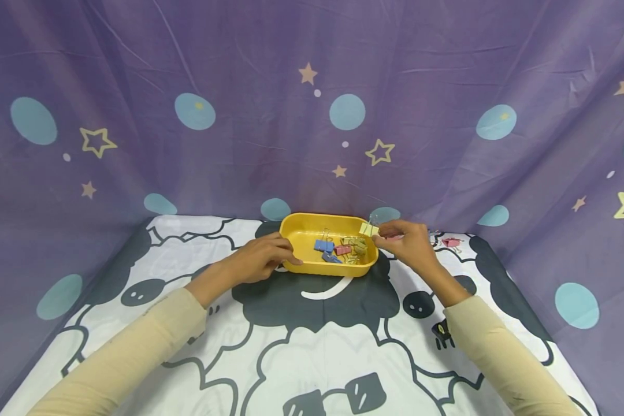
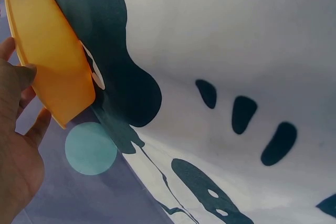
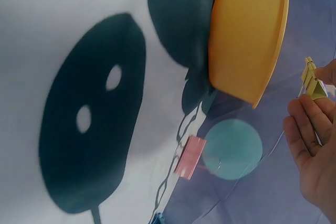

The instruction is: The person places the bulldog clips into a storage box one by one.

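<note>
A yellow plastic tray (image 1: 325, 268) stands on the cloth at the back of the table. My left hand (image 1: 264, 257) grips its left end, the thumb over the front rim; the left wrist view shows fingers around that end of the tray (image 2: 58, 51). Between thumb and fingertips, my right hand (image 1: 407, 242) pinches a pale yellow binder clip (image 1: 369, 229) over the tray's right end. The clip (image 3: 314, 85) shows its wire handles in the right wrist view. Inside the tray lie blue binder clips (image 1: 324, 245), a pink binder clip (image 1: 342, 249) and yellow binder clips (image 1: 359, 245).
Right of the tray, a pink binder clip (image 1: 451, 242) lies on the cloth near the back edge. Another pink binder clip (image 3: 190, 157) and a bit of blue (image 3: 158, 217) show in the right wrist view. A purple curtain (image 1: 291, 115) hangs close behind the table.
</note>
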The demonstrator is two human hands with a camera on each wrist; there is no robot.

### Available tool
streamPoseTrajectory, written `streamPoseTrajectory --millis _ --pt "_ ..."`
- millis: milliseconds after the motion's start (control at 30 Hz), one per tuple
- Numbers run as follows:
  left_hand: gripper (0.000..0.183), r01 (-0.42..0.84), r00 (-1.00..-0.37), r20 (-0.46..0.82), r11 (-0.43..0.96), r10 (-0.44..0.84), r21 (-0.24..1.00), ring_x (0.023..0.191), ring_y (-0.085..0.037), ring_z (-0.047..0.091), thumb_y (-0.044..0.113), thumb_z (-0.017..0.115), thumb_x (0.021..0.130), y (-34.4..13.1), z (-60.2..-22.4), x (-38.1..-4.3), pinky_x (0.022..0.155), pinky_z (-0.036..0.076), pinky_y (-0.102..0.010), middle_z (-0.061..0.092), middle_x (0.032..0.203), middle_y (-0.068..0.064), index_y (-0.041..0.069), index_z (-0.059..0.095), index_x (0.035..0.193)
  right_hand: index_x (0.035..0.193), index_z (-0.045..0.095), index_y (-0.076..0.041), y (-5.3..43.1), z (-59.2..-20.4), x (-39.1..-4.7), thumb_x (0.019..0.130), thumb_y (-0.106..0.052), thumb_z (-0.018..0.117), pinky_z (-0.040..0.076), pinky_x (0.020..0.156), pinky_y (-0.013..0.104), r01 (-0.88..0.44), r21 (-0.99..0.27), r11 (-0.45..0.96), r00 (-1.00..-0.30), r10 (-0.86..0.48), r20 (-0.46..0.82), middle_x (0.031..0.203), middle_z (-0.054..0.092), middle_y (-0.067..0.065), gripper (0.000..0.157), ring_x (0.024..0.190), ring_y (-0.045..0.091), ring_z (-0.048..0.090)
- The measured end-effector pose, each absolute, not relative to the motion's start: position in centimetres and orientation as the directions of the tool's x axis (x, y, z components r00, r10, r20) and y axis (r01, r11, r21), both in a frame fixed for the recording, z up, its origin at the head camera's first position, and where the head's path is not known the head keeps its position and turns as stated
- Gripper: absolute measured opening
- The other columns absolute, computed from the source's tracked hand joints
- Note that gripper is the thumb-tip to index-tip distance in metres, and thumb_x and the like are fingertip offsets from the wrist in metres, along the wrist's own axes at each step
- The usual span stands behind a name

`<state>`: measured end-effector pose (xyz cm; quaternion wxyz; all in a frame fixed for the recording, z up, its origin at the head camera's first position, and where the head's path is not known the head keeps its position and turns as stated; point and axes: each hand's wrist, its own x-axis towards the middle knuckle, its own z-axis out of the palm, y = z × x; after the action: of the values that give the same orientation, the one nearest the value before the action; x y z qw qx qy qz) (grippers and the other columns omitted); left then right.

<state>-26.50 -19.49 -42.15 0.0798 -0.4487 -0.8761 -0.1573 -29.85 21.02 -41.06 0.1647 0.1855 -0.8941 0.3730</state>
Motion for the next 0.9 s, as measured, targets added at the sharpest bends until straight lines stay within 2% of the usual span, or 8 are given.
streamPoseTrajectory --millis 100,267,433,700,900 --pt "0.055 0.812 -0.584 0.284 0.546 0.761 0.206 0.103 -0.015 0.058 -0.015 0.067 0.098 -19.5 -42.2 -26.5 0.091 0.057 -0.036 0.076 0.113 0.003 0.025 0.087 0.13 0.109 0.088 -0.003 20.4 -40.9 -29.6 0.091 -0.022 0.092 0.063 0.077 0.029 -0.471 -0.596 0.651 -0.869 -0.226 0.44 0.104 0.088 0.014 0.027 0.092 0.034 0.085" --pt "0.055 0.814 -0.581 0.29 0.542 0.761 0.209 0.103 -0.015 0.058 -0.015 0.067 0.098 -19.6 -42.3 -26.5 0.091 0.057 -0.035 0.077 0.114 0.003 0.025 0.087 0.13 0.111 0.088 -0.005 19.5 -40.9 -29.4 0.092 -0.023 0.091 0.067 0.082 0.047 -0.492 -0.595 0.636 -0.859 -0.242 0.451 0.105 0.088 0.013 0.027 0.098 0.039 0.084" --pt "0.056 0.819 -0.574 0.298 0.538 0.762 0.201 0.103 -0.015 0.058 -0.016 0.067 0.098 -19.7 -42.4 -26.5 0.091 0.058 -0.035 0.077 0.114 0.004 0.025 0.087 0.129 0.11 0.087 -0.004 18.7 -40.8 -29.4 0.091 -0.023 0.091 0.067 0.089 0.06 -0.507 -0.597 0.622 -0.852 -0.255 0.457 0.105 0.088 0.014 0.027 0.099 0.036 0.085" --pt "0.056 0.814 -0.58 0.286 0.541 0.762 0.209 0.103 -0.015 0.058 -0.016 0.066 0.099 -19.6 -42.4 -26.7 0.092 0.057 -0.036 0.078 0.113 0.002 0.026 0.087 0.13 0.111 0.087 -0.003 17.5 -40.8 -29.4 0.092 -0.022 0.092 0.07 0.083 0.055 -0.532 -0.598 0.599 -0.84 -0.288 0.459 0.107 0.088 0.015 0.028 0.1 0.036 0.086" --pt "0.055 0.81 -0.587 0.286 0.55 0.758 0.204 0.104 -0.015 0.059 -0.015 0.066 0.099 -19.6 -42.4 -26.6 0.092 0.058 -0.036 0.077 0.114 0.003 0.026 0.087 0.129 0.112 0.086 -0.001 16.4 -40.7 -29.4 0.092 -0.024 0.092 0.069 0.09 0.059 -0.552 -0.597 0.582 -0.83 -0.317 0.458 0.108 0.087 0.016 0.03 0.101 0.038 0.086"
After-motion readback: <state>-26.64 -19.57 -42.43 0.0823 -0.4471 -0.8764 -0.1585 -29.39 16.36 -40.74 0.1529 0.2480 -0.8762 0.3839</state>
